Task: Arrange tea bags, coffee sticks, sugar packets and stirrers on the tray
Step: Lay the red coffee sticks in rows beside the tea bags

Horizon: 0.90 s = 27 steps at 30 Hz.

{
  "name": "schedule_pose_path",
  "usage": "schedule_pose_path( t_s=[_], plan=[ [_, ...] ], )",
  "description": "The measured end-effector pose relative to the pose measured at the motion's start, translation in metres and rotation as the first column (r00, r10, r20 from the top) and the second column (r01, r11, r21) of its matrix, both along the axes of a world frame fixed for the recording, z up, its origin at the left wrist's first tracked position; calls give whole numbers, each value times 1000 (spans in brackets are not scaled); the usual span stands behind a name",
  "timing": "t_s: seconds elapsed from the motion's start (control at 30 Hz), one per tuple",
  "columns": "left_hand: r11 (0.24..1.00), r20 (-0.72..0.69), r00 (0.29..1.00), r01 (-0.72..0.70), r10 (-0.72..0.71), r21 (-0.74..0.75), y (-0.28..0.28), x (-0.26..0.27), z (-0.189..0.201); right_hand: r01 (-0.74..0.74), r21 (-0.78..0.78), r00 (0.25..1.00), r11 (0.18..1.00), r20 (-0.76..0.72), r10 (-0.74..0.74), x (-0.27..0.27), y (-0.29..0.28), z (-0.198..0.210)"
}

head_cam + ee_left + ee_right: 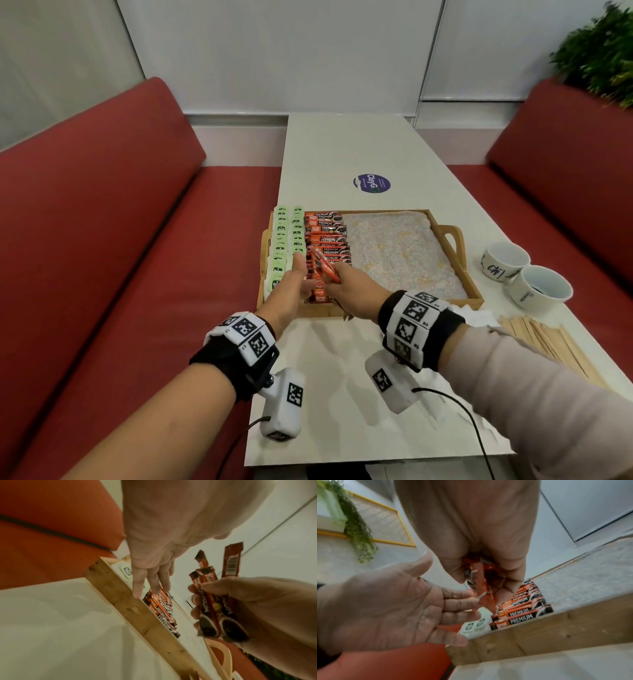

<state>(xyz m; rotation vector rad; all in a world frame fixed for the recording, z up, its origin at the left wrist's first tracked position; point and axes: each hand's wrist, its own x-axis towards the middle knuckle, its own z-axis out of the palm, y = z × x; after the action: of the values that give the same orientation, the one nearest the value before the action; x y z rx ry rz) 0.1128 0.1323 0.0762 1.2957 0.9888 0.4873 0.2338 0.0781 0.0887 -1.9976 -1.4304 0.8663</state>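
A wooden tray (474, 291) lies on the white table. Two columns of green tea bags (287, 236) fill its left side, and a column of red coffee sticks (329, 240) lies beside them. My right hand (346, 287) grips a small bundle of coffee sticks (216, 599) just above the near end of that column. My left hand (291, 284) is open, fingers straight, over the tray's near-left corner beside the bundle. The tray's right half shows only its speckled liner (400, 253). Wooden stirrers (548, 342) lie on the table at the right.
Two white cups (524, 277) stand right of the tray. A round purple sticker (371, 184) sits beyond it. Red bench seats (102, 222) flank the table, with a green plant (603, 58) at the far right. Crumpled white paper (479, 317) lies near the stirrers.
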Motion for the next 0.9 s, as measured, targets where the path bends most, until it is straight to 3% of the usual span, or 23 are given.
schedule_pose_path(
  t_s=[0.17,0.3,0.5,0.7,0.9],
  plan=[
    [994,132,989,75,-64,-80,7,8,5,-65,57,964,996,-255,78,0,8,12],
    [997,205,979,26,-12,-67,17,15,0,-78,92,915,993,-388,108,4,16,11],
    [999,220,975,-27,36,-44,33,24,-7,-12,94,727,995,-682,73,6,28,6],
    [983,258,966,61,-15,-172,46,27,-4,4,42,613,999,-790,31,15,43,5],
    [969,287,958,57,15,-241,58,34,-4,-47,8,566,999,-824,33,25,52,5]
  ],
)
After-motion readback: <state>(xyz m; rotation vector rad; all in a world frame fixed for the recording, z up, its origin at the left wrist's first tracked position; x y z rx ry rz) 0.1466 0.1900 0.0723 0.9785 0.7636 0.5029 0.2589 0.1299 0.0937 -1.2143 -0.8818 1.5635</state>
